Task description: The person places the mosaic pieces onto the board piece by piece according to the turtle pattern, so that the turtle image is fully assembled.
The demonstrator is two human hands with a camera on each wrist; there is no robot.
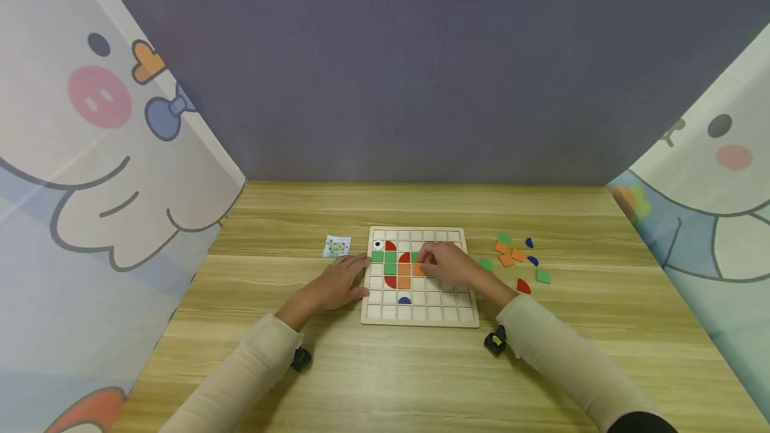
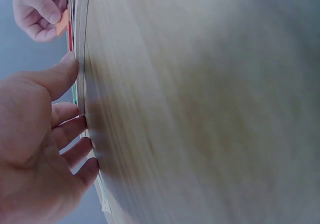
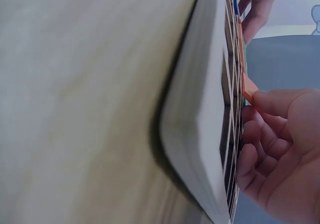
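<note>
A wooden grid board (image 1: 421,325) lies on the table with green, red, orange and blue pieces and a white eye piece in some of its cells. My right hand (image 1: 446,262) pinches an orange square tile (image 1: 418,270) between thumb and finger over the middle of the grid. In the right wrist view this orange tile (image 3: 249,88) stands tilted at the board's surface. At the board's left edge, my left hand (image 1: 344,280) rests with spread, relaxed fingers; its thumb and fingertips touch the rim in the left wrist view.
Right of the board lie loose pieces: orange squares (image 1: 506,260), green squares (image 1: 543,276), a red quarter-circle (image 1: 524,285) and blue half-circles (image 1: 533,260). A small picture card (image 1: 336,246) sits beyond my left hand. A grey partition (image 1: 421,85) stands behind the table.
</note>
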